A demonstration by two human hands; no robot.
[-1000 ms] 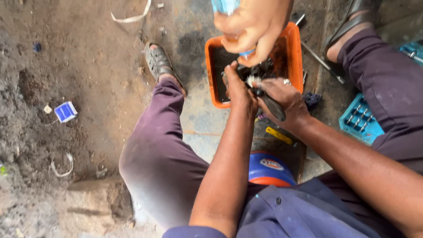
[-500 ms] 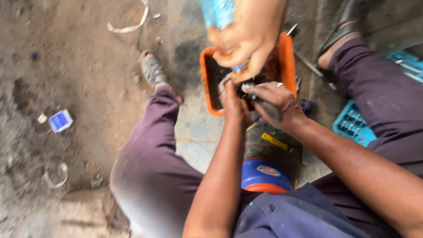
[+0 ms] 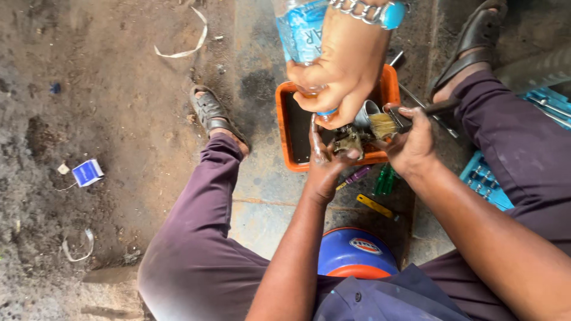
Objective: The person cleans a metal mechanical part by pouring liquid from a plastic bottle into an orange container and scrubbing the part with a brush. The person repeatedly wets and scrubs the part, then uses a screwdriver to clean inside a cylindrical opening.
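While bottle (image 3: 302, 30) tilts, blue packet (image 3: 88, 172) lies left.

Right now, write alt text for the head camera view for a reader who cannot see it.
Seated on a dirt floor, a person's left hand holds a small grimy metal part over an orange tray while the right hand works a paintbrush against it. Another person's hand tilts a clear plastic bottle over the part.
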